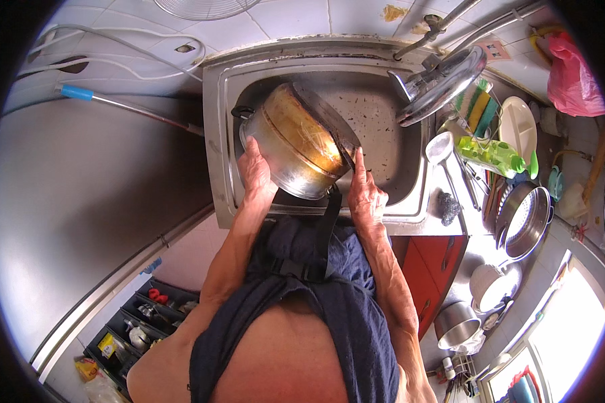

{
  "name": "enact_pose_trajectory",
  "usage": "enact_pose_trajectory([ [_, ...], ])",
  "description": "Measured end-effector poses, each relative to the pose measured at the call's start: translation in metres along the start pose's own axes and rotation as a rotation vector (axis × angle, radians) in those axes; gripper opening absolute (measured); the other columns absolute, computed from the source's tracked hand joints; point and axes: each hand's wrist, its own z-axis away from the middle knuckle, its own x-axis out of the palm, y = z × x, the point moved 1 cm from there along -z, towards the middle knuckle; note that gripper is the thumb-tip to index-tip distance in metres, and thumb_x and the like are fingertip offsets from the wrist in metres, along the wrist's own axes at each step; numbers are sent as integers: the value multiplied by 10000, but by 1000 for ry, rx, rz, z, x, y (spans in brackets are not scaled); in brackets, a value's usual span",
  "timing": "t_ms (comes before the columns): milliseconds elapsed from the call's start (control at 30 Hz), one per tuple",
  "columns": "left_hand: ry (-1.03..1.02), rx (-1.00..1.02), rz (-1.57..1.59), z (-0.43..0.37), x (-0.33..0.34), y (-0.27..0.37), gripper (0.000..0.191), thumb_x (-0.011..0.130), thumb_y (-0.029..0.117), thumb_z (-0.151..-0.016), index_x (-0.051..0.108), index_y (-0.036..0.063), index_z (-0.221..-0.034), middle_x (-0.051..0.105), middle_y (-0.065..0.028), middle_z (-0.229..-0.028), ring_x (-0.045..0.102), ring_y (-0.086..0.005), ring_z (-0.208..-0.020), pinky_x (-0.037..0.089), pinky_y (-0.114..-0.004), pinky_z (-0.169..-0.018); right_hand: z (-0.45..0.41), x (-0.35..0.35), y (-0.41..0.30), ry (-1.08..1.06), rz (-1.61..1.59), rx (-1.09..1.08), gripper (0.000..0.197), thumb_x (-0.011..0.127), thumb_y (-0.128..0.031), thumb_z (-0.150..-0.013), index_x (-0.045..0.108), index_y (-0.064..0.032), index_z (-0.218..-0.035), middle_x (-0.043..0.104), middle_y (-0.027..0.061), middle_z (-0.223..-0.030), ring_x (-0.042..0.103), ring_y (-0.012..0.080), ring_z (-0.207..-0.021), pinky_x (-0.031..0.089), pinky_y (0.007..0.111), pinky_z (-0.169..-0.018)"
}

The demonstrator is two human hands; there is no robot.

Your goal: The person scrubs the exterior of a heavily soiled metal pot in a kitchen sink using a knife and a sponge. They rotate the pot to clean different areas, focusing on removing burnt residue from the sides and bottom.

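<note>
A metal cooking pot is tipped on its side inside the stainless steel sink. Brown scorch stains cover its wall near the base, and the base itself looks blackened. My left hand grips the pot at its rim end, thumb on the outer wall. At the base end, my right hand holds the edge with the index finger stretched along it. A black loop handle sticks out at the pot's upper left. Dark specks dot the sink floor. The pot's inside is hidden from view.
A chrome faucet overhangs the sink's right side. On the right counter are sponges, a green dish-soap bottle, a ladle, a steel-wool scourer and a metal strainer. A blue-handled rod lies left of the sink.
</note>
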Motion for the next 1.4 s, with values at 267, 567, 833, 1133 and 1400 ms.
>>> enact_pose_trajectory([
  [267, 48, -8, -71, -5, -17, -9, 591, 610, 517, -1048, 624, -36, -1257, 699, -102, -1164, 684, -246, -1011, 591, -426, -875, -13, -31, -30, -14, 57, -4, 838, 576, -64, -929, 204, -106, -1678, 706, 141, -926, 703, 277, -587, 584, 440, -532],
  [567, 84, -121, 36, -3, -29, -3, 643, 624, 540, -1031, 571, 12, -1394, 657, -89, -1331, 646, -260, -1174, 557, -466, -993, -1, -16, -4, -104, -404, 381, 581, 508, -236, -1083, 353, -147, -1635, 736, 214, -868, 723, 368, -702, 557, 470, -667],
  [833, -43, -173, 292, -6, -42, -26, 646, 593, 525, -1049, 524, 37, -1467, 618, -77, -1436, 618, -251, -1251, 526, -435, -1057, -1, 7, 23, -10, -872, 348, 497, 519, -371, -1103, 597, 24, -1393, 711, 75, -752, 614, 144, -603, 495, 315, -582],
  [1133, -47, -237, 221, 13, -45, -26, 693, 519, 564, -1065, 463, 52, -1530, 552, -67, -1532, 534, -267, -1366, 432, -452, -1168, 10, 25, 23, -187, -1549, 785, 543, 498, -468, -1106, 657, 22, -1278, 696, 53, -856, 470, 60, -540, 375, 242, -446],
  [1400, 67, -339, 187, -1, -75, -54, 647, 430, 518, -1108, 439, 36, -1539, 509, -89, -1577, 523, -290, -1398, 412, -465, -1199, 22, 64, 44, -185, -1574, 866, 491, 503, -463, -1103, 682, -18, -1203, 739, 67, -951, 628, 120, -671, 511, 267, -562],
])
